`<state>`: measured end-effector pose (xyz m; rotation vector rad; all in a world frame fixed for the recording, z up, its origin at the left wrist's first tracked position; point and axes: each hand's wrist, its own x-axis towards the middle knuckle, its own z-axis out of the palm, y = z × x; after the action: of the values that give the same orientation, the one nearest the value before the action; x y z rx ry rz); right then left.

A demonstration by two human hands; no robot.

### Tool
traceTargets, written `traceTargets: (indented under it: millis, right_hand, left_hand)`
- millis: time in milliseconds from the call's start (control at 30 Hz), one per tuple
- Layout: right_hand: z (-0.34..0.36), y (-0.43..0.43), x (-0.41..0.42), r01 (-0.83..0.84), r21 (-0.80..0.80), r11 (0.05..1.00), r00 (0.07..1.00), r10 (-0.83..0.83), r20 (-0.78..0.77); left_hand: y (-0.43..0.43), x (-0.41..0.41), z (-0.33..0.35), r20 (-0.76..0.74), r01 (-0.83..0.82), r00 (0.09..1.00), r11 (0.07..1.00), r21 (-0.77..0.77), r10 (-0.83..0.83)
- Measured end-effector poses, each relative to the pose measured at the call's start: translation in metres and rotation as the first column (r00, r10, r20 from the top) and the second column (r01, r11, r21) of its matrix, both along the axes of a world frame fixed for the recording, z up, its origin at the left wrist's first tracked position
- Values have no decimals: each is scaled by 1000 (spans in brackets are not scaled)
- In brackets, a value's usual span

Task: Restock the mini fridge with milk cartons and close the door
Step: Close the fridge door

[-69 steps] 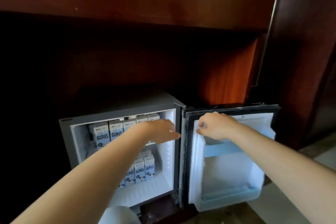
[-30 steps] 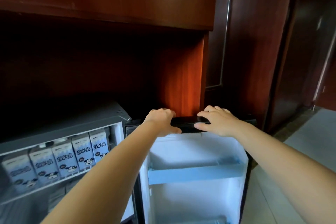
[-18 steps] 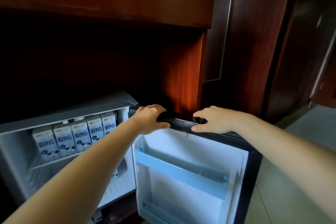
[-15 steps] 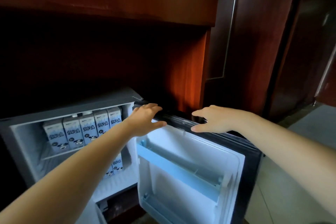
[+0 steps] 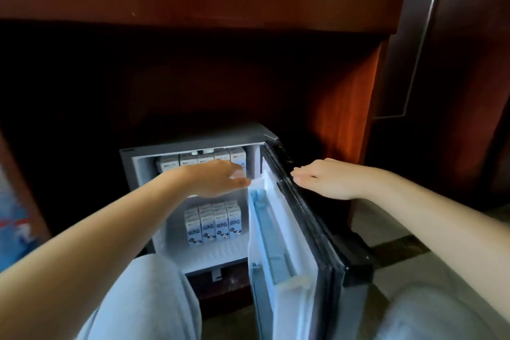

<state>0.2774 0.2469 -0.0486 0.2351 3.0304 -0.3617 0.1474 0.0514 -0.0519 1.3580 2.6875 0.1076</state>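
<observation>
"While my left hand (image 5: 218, 178) hovers flat in front of the upper shelf, fingers straight and together, my right hand (image 5: 323, 178) lies open at the outer side of the door (image 5: 292, 257), up near the hinge. Neither holds anything, and I cannot tell whether the right one touches."

"How will that door handle?"

"Stiff, and light on its hinge, I'd judge. A flat push further out towards the free edge should swing it easily. My left fingertips (image 5: 247, 181) sit just beside its inner edge, so they need to clear out."

"And the milk cartons (image 5: 208, 229)?"

"All inside the mini fridge (image 5: 193, 143). Five stand on the upper shelf, partly behind my hand. Four stand across the lower front, with more rows behind that I cannot count."
</observation>
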Motion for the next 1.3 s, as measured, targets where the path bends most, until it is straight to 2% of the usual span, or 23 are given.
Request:
traceTargets:
  millis: [200, 333, 533, 667, 733, 800, 900, 1067, 1167, 1300]
  right_hand:
    - [-11, -22, -23, -166, -19, 986, 983, 164, -76]
    - [-26, -34, -47, -275, 26, 961, 948, 275, -158]
    - [-34, -54, -80, -321, 81, 944, 916, 331, -228]
    - [-42, -70, -99, -292, 163, 942, 910, 326, -254]
    - [-47, -77, -110, -270, 150, 951, 915, 302, -268]
    - [-51, -83, -123, -249, 104, 963, 919, 269, -288]
    - [-56, -93, -140, -198, 113, 974, 922, 224, -317]
    - [-61, -105, -166, -114, 215, 970, 912, 188, -363]
    - [-62, -112, -181, -51, 319, 946, 896, 184, -404]
    - [-68, -112, -209, 23, 395, 918, 861, 182, -474]
  left_hand:
    - [-36, 6, 10, 67, -177, 982, 984, -34, 179]
    - [-56, 8, 26, 116, -318, 941, 948, -23, 318]
    - [-76, 19, 9, 92, -489, 864, 869, -73, 494]
    - [-90, 16, -11, 38, -604, 796, 797, -11, 604]
    - [-98, 8, -22, 3, -645, 764, 764, 16, 645]
    - [-102, -2, -28, -111, -668, 737, 744, 32, 666]
    - [-100, -18, -36, -234, -638, 742, 769, 41, 628]
    - [-106, -56, -55, -315, -589, 743, 801, 112, 590]
    - [-108, -82, -61, -331, -566, 736, 805, 178, 590]
    - [-109, -115, -64, -317, -567, 738, 802, 190, 596]
